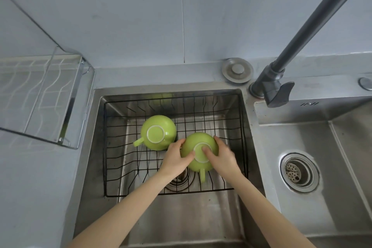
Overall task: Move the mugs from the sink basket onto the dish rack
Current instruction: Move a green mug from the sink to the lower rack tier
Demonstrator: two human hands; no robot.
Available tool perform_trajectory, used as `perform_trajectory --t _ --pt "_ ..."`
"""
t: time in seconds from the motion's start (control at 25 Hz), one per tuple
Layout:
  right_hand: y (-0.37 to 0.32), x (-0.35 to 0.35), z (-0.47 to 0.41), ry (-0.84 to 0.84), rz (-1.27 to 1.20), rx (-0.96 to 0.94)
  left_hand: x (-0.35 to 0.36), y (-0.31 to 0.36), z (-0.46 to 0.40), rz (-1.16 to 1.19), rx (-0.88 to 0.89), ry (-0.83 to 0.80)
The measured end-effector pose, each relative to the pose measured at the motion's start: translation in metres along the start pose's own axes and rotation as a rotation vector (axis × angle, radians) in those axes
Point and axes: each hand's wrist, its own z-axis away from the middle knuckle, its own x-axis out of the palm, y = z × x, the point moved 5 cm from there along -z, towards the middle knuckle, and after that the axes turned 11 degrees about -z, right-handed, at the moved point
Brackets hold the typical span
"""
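Two green mugs stand upside down in the black wire sink basket [112,147] inside the left sink basin. The left mug [158,132] is untouched, its handle pointing left. Both hands hold the right mug [198,143], whose handle points toward me. My left hand [176,158] grips its left side, thumb near the white base ring. My right hand [220,154] grips its right side with a finger on the base. The dish rack [46,94], a chrome and white wire frame, stands on the counter at the left and holds nothing.
A dark faucet [277,84] rises at the back right between the basins. The right basin [342,147] has a drain strainer [299,171]. A round metal cap [237,69] sits on the ledge behind the sink. Grey counter lies below the rack.
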Motion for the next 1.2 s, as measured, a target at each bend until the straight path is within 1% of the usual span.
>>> perform_trajectory --t 0.24,0.32,0.4,0.52,0.6,0.88,1.04,1.2 --pt "-0.025 -0.002 0.042 0.004 0.003 -0.033 -0.025 0.004 0.043 0.007 0.124 -0.074" --pt "-0.035 0.0 0.059 0.003 0.009 -0.05 -0.031 0.004 0.061 -0.048 0.178 -0.12" --pt "-0.046 0.004 0.078 0.006 0.02 -0.079 -0.038 0.002 0.079 -0.136 0.238 -0.127" --pt "-0.063 0.015 0.108 -0.005 0.05 -0.129 -0.053 -0.005 0.111 -0.324 0.335 -0.048" --pt "-0.074 0.026 0.129 -0.031 0.085 -0.157 -0.064 -0.012 0.13 -0.384 0.372 0.023" --pt "-0.107 0.087 0.194 -0.121 0.227 -0.263 -0.117 -0.052 0.188 -0.266 0.433 0.265" --pt "-0.122 0.129 0.212 -0.129 0.26 -0.304 -0.148 -0.085 0.21 -0.206 0.418 0.322" --pt "-0.143 0.169 0.227 -0.123 0.256 -0.399 -0.182 -0.118 0.22 -0.179 0.4 0.36"
